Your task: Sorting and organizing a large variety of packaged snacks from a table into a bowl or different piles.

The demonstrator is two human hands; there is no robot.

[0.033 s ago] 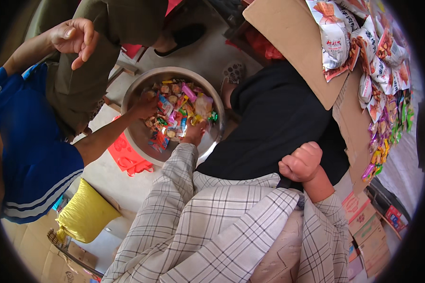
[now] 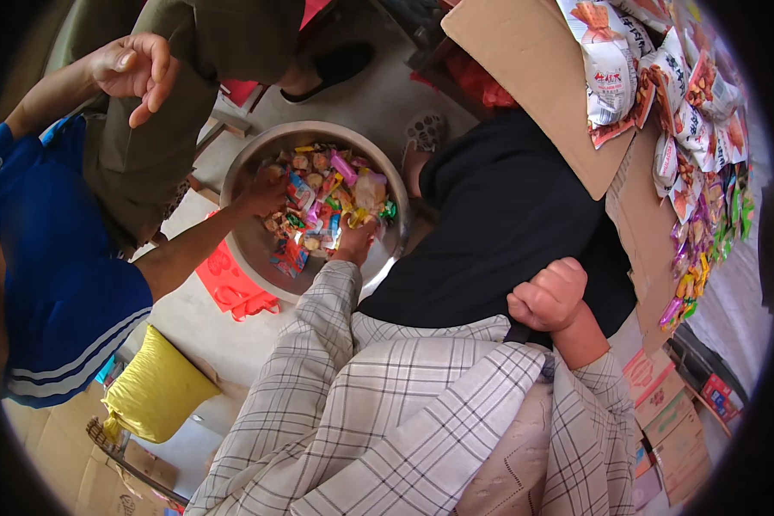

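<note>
A wide metal basin (image 2: 264, 146) stands on the floor with many small wrapped candies (image 2: 316, 182) in it, in pink, yellow, blue, red and green wrappers. Inside its near right part, my left hand (image 2: 356, 239) reaches into the pile, fingers curled by a yellow-wrapped candy (image 2: 359, 214). What those fingers grip is hidden. My right hand (image 2: 552, 295) is a closed fist over my lap, palm side hidden, so I cannot see whether anything is inside. From the left, another person's hand (image 2: 267, 191) also reaches into the basin, at its far left side.
Cardboard (image 2: 525, 77) rises on my right, beside white-and-red snack packets (image 2: 611, 77) and a heap of small candies (image 2: 692, 258). A red plastic bag (image 2: 232, 279) lies by the basin; a yellow sack (image 2: 156, 383) sits lower left. A second raised hand (image 2: 138, 73) is at upper left.
</note>
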